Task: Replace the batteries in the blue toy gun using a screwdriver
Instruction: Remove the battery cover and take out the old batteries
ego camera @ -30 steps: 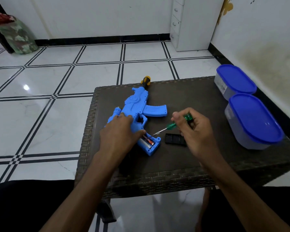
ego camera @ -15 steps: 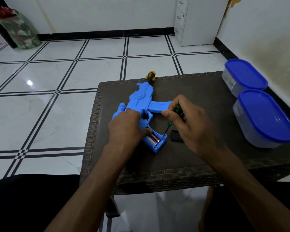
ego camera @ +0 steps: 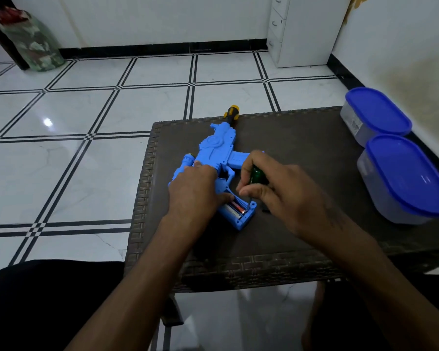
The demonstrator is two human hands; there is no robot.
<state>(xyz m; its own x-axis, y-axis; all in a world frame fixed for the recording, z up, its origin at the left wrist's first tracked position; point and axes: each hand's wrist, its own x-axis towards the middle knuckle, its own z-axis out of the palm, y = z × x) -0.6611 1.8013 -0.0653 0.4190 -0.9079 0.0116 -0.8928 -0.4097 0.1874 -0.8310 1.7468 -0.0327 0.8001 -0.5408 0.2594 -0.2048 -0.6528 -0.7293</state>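
The blue toy gun lay at the tabletop's nine o'clock side, left hand pressing it flat, right hand gripping a screwdriver in the open battery bay; a slipped tip risked gouging the batteries.

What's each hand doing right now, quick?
Left hand: open, pressing flat on the toy gun, thumb by the open battery bay.
Right hand: closed on the green screwdriver, tip down in the bay.
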